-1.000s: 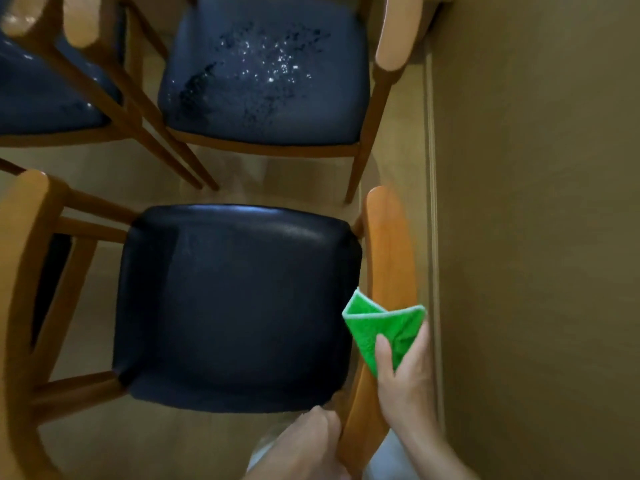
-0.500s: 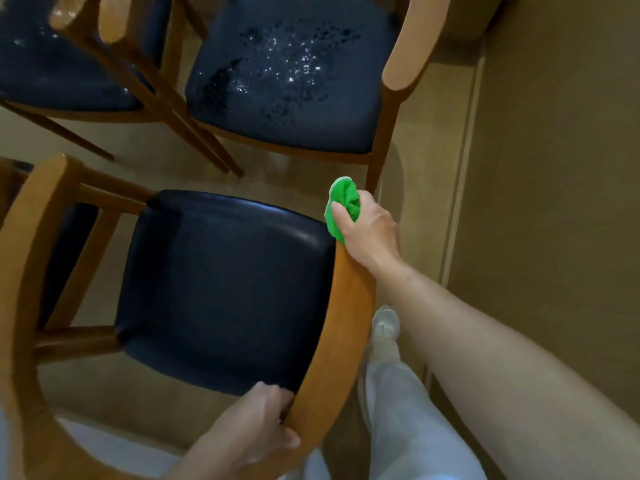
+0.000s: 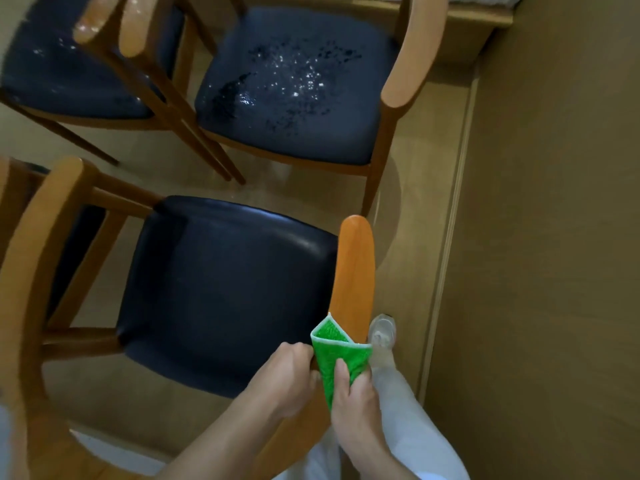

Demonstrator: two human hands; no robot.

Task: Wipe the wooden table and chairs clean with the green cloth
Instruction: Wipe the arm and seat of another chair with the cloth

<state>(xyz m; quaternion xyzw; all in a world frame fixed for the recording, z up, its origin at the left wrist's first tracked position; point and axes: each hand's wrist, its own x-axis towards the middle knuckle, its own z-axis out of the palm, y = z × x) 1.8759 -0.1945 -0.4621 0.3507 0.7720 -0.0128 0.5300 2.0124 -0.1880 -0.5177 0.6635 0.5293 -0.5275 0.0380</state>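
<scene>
Green cloth (image 3: 341, 356): folded over the curved wooden backrest (image 3: 355, 275) of the nearest chair, at about 5 o'clock in the head view, wrapping the rail from both sides.
Right hand (image 3: 349, 400): fingers clamped on the cloth, thumb (image 3: 341, 370) lying up its near face, squeezing it against the rail.
Left hand (image 3: 284, 379): just beside the cloth at its 9 o'clock, fingers curled round the same backrest, knuckles touching the cloth's edge.
Nearest chair: dark padded seat (image 3: 221, 289) at centre, smooth and glossy; the backrest rail runs from the hands toward 12 o'clock, its rounded tip bare.
Second chair (image 3: 291, 81): at 12 o'clock, well apart from the hands, its dark seat speckled with glinting spots.
Third chair (image 3: 69, 71): at 10 o'clock, seat partly hidden by wooden rails.
Fourth backrest (image 3: 31, 254): at 9 o'clock, blurred.
Person: pale trouser leg (image 3: 408, 420) and a light shoe (image 3: 381, 332) beside the rail at 5 o'clock.
Floor (image 3: 426, 202): tan wood.
Wall (image 3: 554, 237): tan, at 3 o'clock.
</scene>
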